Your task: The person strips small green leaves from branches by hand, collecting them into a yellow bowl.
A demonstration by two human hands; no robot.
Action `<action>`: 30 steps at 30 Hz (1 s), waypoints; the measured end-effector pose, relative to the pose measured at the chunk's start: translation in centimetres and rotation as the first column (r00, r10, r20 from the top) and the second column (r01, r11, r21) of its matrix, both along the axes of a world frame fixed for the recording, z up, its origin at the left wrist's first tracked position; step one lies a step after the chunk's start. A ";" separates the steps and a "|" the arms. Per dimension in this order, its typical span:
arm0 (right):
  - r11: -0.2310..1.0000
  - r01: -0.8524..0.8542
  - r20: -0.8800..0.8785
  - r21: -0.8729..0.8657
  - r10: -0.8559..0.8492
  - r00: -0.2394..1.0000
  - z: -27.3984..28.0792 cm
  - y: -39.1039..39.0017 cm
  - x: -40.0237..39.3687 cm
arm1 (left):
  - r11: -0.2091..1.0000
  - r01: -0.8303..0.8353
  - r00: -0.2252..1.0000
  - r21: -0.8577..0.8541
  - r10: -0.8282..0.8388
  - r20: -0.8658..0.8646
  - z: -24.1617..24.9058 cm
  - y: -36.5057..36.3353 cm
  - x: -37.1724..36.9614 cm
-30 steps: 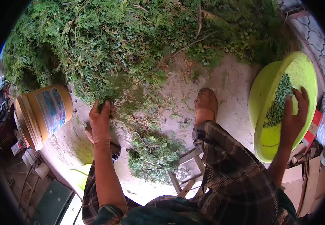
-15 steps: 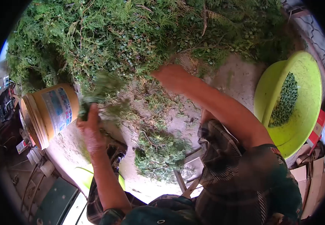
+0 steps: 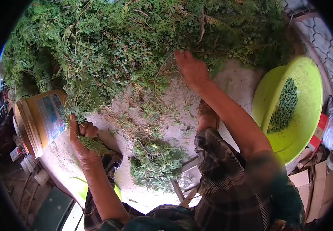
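Note:
My left hand (image 3: 85,140) is closed around a bunch of green conifer sprigs (image 3: 81,98), flat and scaly like arborvitae, that fan out above the fist and poke out below it. Beside that hand, a yellow-orange bucket (image 3: 33,115) lies tipped on its side. My right hand (image 3: 193,71) reaches to the near edge of a large heap of conifer branches (image 3: 128,42). Its fingertips pinch a thin green sprig (image 3: 159,71), which hangs down to the left. Many small bluish-green cones sit among the heap's foliage.
A lime-green basin (image 3: 312,104) stands tilted at the right, with small green cones (image 3: 285,106) inside. Between my legs a smaller pile of sprigs (image 3: 156,163) lies on the floor, beside wooden stool legs (image 3: 177,189). Cardboard (image 3: 316,188) leans at the lower right.
My right hand has moved right and slightly up, and a thin sprig now shows at its fingertips. My left hand has shifted left and down with its bunch, which is less blurred.

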State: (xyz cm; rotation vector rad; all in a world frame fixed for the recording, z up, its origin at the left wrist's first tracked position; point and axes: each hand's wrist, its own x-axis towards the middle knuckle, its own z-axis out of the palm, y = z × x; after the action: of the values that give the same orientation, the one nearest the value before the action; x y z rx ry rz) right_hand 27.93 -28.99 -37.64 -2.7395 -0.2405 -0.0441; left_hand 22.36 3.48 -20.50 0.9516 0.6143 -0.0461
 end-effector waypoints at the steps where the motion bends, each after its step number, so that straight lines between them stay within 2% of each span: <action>1: 1.000 -0.003 0.000 -0.002 0.003 1.000 0.3 0.2 0.2 | 0.998 -0.023 0.999 0.058 0.025 -0.040 0.1 -0.1 0.1; 4: 0.991 0.033 -0.018 -0.131 -0.036 0.999 0.5 -0.1 1.1 | 0.991 -0.116 0.990 0.069 0.121 -0.069 0.9 -1.3 0.5; 5: 0.986 0.011 -0.022 -0.164 -0.015 1.000 -0.4 -0.4 1.4 | 0.998 -0.054 0.998 0.024 0.055 -0.029 0.4 -0.6 0.4; 7: 0.978 0.006 -0.017 -0.210 -0.010 1.000 0.8 -1.4 1.8 | 0.999 0.008 1.000 0.047 -0.008 -0.013 0.5 -1.0 0.9; 9: 0.977 -0.060 0.026 -0.207 0.067 0.997 2.9 -1.3 1.3 | 0.994 -0.030 0.999 0.109 0.033 -0.027 1.0 -2.2 0.9; 11: 0.982 -0.047 0.019 -0.185 0.052 0.998 6.6 -1.1 0.8 | 0.948 -0.216 0.963 0.233 0.246 -0.107 2.1 -3.7 1.2; 12: 0.986 -0.032 0.006 -0.165 0.033 0.999 8.3 -0.9 0.3 | 0.898 -0.238 0.955 0.369 0.286 -0.082 3.1 -5.7 1.5; 13: 0.989 -0.058 -0.012 -0.138 0.057 0.998 9.6 -0.8 -0.2 | 0.955 -0.208 0.964 0.211 0.236 -0.122 2.6 -3.5 1.4; 15: 0.986 -0.164 0.021 0.014 0.164 0.986 11.4 -0.9 -0.9 | 0.977 -0.162 0.982 0.137 0.173 -0.071 2.8 -2.6 1.3; 16: 0.982 -0.184 0.012 0.031 0.184 0.983 11.7 -0.4 -1.3 | 0.972 -0.180 0.978 0.154 0.194 -0.080 2.8 -2.2 1.3; 18: 0.917 -0.388 0.010 0.097 0.389 0.921 12.1 0.4 -2.6 | 0.997 -0.079 0.997 0.014 0.079 -0.018 3.0 -1.0 1.3; 19: 0.909 -0.401 -0.004 0.114 0.404 0.915 11.7 1.3 -3.4 | 0.999 -0.020 0.999 -0.049 0.022 0.030 3.0 -0.5 1.2; 21: 0.778 -0.614 -0.208 0.132 0.627 0.750 10.4 3.7 -4.6 | 0.999 -0.001 0.998 -0.041 0.004 0.067 3.6 -0.7 1.3; 23: 0.701 -0.655 -0.236 0.281 0.712 0.661 9.2 6.1 -6.6 | 0.998 0.019 0.997 -0.053 -0.015 0.075 3.4 -0.1 1.3; 25: 0.508 -0.734 -0.317 0.451 0.860 0.400 9.1 9.0 -8.9 | 0.997 0.043 0.995 -0.066 -0.037 0.091 3.3 0.1 1.3; 27: 0.266 -0.557 -0.325 0.787 0.946 -0.006 6.2 11.8 -12.6 | 0.998 0.023 0.998 -0.054 -0.019 0.065 3.1 0.0 1.3; 29: 0.106 -0.621 -0.109 0.776 0.994 0.033 5.2 11.3 -15.6 | 0.997 0.037 0.997 -0.069 -0.032 0.070 2.8 -0.2 1.2; 30: 0.098 -0.493 -0.114 0.865 0.993 -0.002 5.6 10.7 -14.8 | 0.996 0.044 0.997 -0.080 -0.039 0.070 2.7 -0.2 1.1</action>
State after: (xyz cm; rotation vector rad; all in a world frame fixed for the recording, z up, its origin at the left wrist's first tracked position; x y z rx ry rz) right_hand 13.09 -18.27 -32.06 -1.2416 -1.3420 1.1212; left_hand 23.50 3.29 -17.82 0.8834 0.5260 -0.0749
